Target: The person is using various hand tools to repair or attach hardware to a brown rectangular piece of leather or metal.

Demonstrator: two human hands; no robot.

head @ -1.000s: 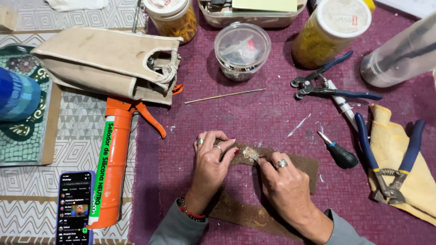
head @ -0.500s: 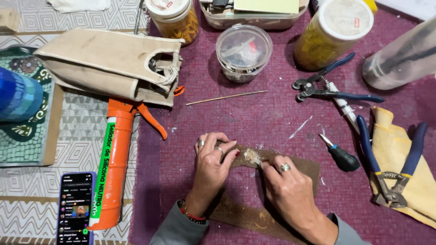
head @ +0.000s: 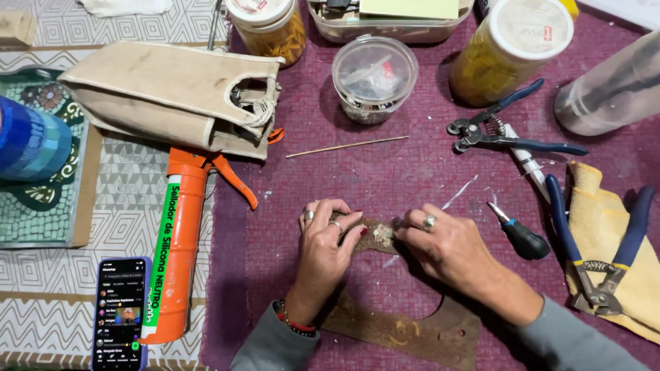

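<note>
Together, left hand (head: 330, 237) and right hand (head: 440, 240) pinch a small crumbly lump (head: 382, 235) over a rusty curved plate (head: 412, 330); a screwdriver (head: 519, 233) lies right, an orange caulking gun (head: 180, 254) left.

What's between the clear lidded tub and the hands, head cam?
A thin wooden stick lies on the purple mat between the clear tub and both hands, left, right; otherwise bare mat.

Single head-worn view, looking steeply down, close over the worktable (head: 412, 178)
</note>
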